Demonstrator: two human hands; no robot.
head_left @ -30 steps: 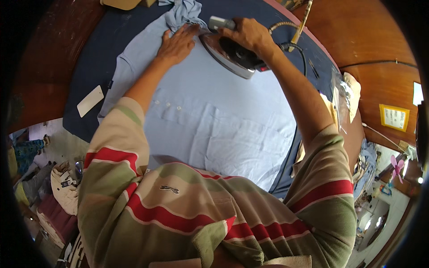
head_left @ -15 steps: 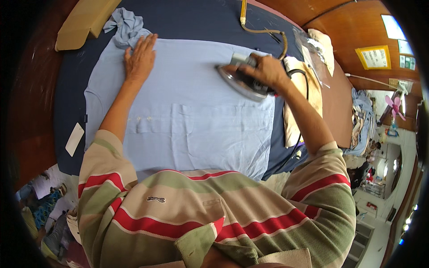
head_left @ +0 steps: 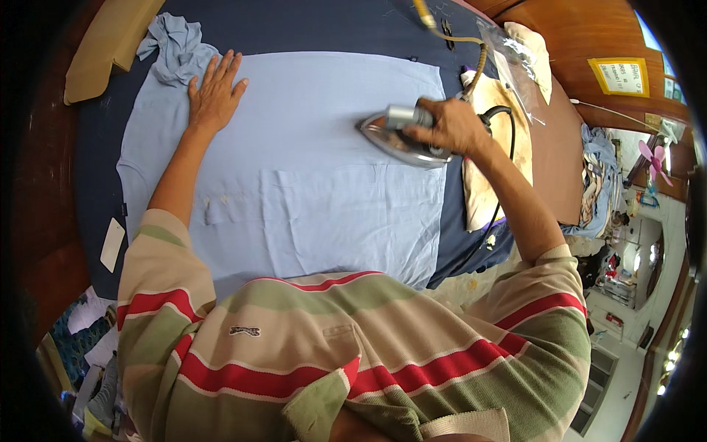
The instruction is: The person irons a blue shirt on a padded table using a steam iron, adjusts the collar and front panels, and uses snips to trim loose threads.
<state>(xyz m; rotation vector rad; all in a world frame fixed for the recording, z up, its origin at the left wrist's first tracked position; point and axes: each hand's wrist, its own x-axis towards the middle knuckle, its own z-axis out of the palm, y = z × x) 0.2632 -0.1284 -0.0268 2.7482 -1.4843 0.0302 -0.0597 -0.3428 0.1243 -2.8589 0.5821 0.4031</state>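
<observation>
The right hand (head_left: 458,127) is clamping its grip around the handle of a pointed, smooth metal iron (head_left: 394,145), which is resting near the right edge of a pale blue garment (head_left: 309,110). This soft, lightly creased fabric is lying spread over a dark navy cloth (head_left: 309,26). The left hand (head_left: 213,96) is pressing flat, its grip spread apart, beside a crumpled blue bunch (head_left: 180,51); stiff, folded cardboard (head_left: 110,48) is lying nearby

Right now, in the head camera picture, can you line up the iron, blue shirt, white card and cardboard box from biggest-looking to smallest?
1. blue shirt
2. cardboard box, even cut off at the top
3. iron, partly hidden
4. white card
</observation>
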